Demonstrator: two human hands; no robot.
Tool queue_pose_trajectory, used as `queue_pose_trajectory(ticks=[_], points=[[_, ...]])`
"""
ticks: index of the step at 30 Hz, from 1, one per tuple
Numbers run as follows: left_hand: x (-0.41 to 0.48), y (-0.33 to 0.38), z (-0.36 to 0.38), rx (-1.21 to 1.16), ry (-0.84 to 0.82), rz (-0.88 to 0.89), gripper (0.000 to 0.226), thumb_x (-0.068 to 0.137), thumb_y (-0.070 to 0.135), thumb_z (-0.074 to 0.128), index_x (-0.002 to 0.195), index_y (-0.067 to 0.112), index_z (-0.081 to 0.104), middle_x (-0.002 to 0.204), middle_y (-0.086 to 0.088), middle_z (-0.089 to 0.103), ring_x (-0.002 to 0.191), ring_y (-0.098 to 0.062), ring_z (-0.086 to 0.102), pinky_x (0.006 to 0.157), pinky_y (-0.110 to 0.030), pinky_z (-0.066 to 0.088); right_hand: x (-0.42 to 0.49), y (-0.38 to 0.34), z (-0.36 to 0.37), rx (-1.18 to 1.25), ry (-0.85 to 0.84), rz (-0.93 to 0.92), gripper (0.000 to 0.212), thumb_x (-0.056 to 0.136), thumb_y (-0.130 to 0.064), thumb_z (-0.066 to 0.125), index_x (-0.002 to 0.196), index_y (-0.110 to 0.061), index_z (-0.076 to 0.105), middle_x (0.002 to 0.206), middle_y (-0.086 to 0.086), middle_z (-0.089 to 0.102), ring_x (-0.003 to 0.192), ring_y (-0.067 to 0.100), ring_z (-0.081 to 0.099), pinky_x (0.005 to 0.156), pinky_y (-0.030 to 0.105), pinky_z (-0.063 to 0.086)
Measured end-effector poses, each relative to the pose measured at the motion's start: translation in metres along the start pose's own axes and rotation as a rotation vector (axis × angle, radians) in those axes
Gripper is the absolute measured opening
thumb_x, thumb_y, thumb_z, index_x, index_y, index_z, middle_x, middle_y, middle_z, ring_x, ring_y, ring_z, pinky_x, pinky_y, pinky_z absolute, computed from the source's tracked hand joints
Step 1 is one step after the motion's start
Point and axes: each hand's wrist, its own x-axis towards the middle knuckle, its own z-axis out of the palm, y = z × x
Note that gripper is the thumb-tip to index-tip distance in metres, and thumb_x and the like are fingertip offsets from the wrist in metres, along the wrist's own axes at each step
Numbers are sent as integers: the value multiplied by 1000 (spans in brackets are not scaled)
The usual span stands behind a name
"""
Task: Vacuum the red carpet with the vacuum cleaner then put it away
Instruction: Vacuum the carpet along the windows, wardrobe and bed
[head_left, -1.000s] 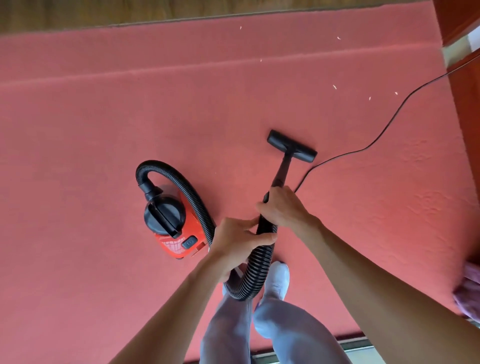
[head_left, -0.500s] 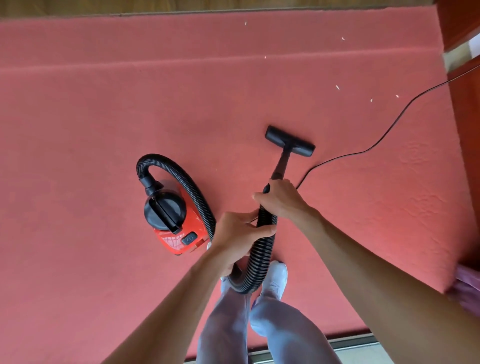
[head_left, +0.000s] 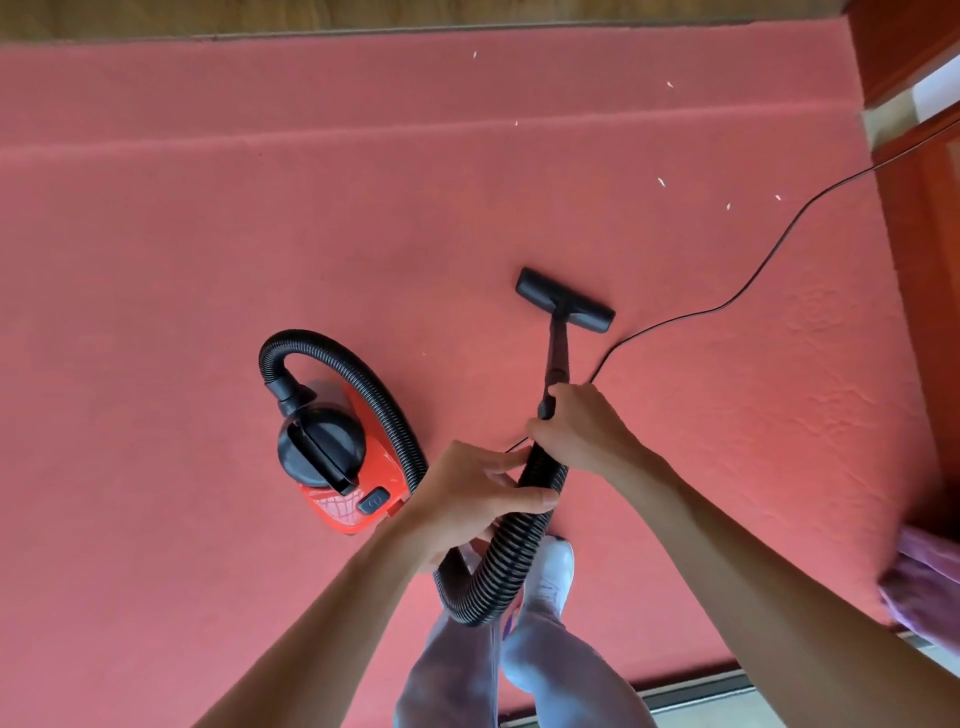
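Carpet (head_left: 208, 260), red, covers the floor, with a ridge (head_left: 363, 136) across it beyond the vacuum (head_left: 337, 467) and bare wood (head_left: 156, 18) at its far edge. The vacuum sits on it, just left of the person's legs (head_left: 545, 675). Right of the vacuum, the left hand (head_left: 467, 499) grips the hose (head_left: 498, 566) and the right hand (head_left: 582, 431) grips the wand (head_left: 557, 353), nozzle (head_left: 565, 300) flat on the carpet. White scraps (head_left: 661, 182) lie beyond the nozzle; a cord (head_left: 753, 280) trails right toward red-brown furniture (head_left: 924, 47).
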Motion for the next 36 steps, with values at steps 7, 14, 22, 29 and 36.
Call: queue_pose_trajectory(ticks=[7,14,22,29,36], points=[[44,13,20,-86,124,5,40,76,18,85,111,35,73,89,-15,77,73,-16,70,79,-44,60,43,7,-11,-80,54,4,33,87,-25,56,109,0,58,112,19,49,85,32,47,69,32,37],[64,47,30,-57,29,24,53,77,21,85,127,27,69,82,-6,77,76,-13,70,83,-36,59,54,31,-46,140,114,71,16,80,-26,59,74,-14,51,96,18,58,71,30,51,49,29,29],[75,95,14,72,-113,65,46,76,20,86,118,31,71,71,5,75,69,-4,71,57,-18,55,50,36,-88,375,144,89,11,81,-19,60,79,-8,58,86,12,58,68,27,52,47,27,33],[123,129,22,-2,33,84,36,79,16,83,100,41,69,86,-13,77,65,-6,70,54,-21,58,116,37,-107,501,190,86,10,76,-24,64,83,-17,62,105,16,60,72,22,56,56,26,41],[191,183,60,27,146,207,25,82,17,80,99,35,74,69,-10,67,64,-9,57,50,-9,40,187,64,-174,463,236,51,19,81,-24,64,95,-11,66,106,12,61,82,24,60,59,26,43]])
